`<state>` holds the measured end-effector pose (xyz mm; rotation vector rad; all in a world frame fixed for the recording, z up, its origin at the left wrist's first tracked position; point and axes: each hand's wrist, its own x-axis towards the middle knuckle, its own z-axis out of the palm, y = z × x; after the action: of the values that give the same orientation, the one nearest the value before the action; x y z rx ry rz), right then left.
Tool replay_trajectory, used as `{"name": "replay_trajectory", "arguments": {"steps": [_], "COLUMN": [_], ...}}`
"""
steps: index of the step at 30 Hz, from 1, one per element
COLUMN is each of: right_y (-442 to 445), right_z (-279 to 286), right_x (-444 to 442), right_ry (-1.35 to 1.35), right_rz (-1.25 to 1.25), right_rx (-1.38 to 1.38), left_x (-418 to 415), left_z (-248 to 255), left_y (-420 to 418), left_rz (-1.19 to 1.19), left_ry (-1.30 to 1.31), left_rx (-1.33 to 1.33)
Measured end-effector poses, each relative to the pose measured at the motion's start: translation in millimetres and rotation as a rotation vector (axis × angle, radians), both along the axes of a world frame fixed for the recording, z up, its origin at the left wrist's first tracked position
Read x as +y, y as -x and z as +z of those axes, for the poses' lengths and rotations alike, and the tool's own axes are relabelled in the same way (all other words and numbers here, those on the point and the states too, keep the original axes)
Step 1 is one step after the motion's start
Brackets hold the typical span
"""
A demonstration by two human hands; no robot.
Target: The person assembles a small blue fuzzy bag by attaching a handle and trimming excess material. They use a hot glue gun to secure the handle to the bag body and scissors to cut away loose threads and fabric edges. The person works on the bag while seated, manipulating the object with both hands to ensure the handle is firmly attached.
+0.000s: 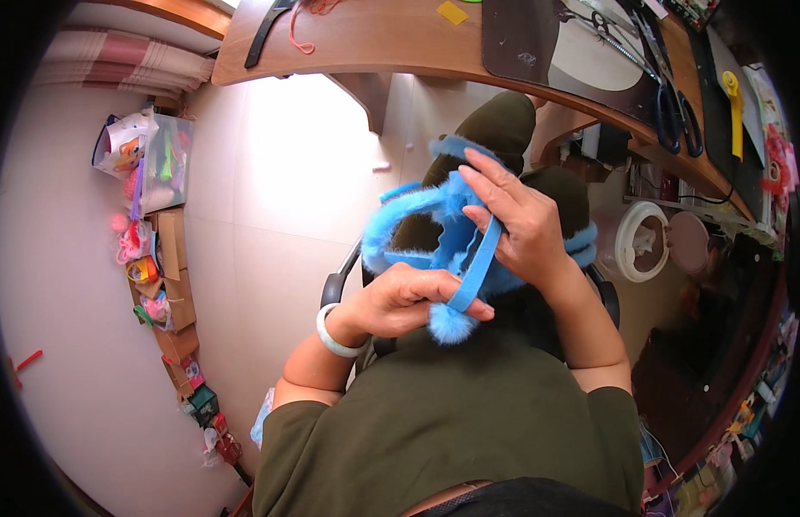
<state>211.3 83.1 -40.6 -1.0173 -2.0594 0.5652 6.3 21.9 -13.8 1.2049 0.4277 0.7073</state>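
Observation:
A fuzzy blue craft item (pixel 400 216) with loops and a felt-like lining rests over my lap. A flat blue strap (pixel 480 262) runs between my two hands. My left hand (pixel 413 300) is closed around the strap's lower end, with the index finger across it. Just below those fingers sits a fluffy blue pompom (pixel 451 324). My right hand (pixel 516 213) grips the upper end of the strap and the fuzzy body beside it. The right palm hides part of the item.
A wooden desk (pixel 400 39) spans the front, bearing large scissors (pixel 671 110), a yellow rotary cutter (pixel 734 116) and orange cord (pixel 299 39). Chair armrests (pixel 335 284) flank me. Cardboard boxes (pixel 173 245) line the left wall. A round white-lidded bin (pixel 642 242) stands at right.

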Motion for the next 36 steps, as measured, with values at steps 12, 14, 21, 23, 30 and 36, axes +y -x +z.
{"name": "replay_trajectory", "arguments": {"steps": [12,14,21,23,30,36], "right_y": [-102,-130,-301,-347,-379,-388], "right_z": [60,87,87,59,43,64], "right_x": [5,20,107,129,175,164], "right_ry": [0.332,0.197,-0.046,-0.019,0.075,0.29], "right_rz": [-0.149,-0.417,-0.888,-0.946,-1.162,-1.088], "right_rx": [0.27,0.412,0.155,-0.078,-0.824,-0.007], "left_x": [-4,0,45,41,25,23], "left_z": [-23,-20,11,7,-19,-14], "left_y": [6,1,-37,-43,-39,-38], "left_rz": [0.151,0.227,0.382,0.353,0.418,0.421], "left_ry": [0.0,0.084,0.021,0.157,0.009,-0.01], "left_rx": [-0.079,-0.189,-0.374,-0.329,-0.019,0.018]}}
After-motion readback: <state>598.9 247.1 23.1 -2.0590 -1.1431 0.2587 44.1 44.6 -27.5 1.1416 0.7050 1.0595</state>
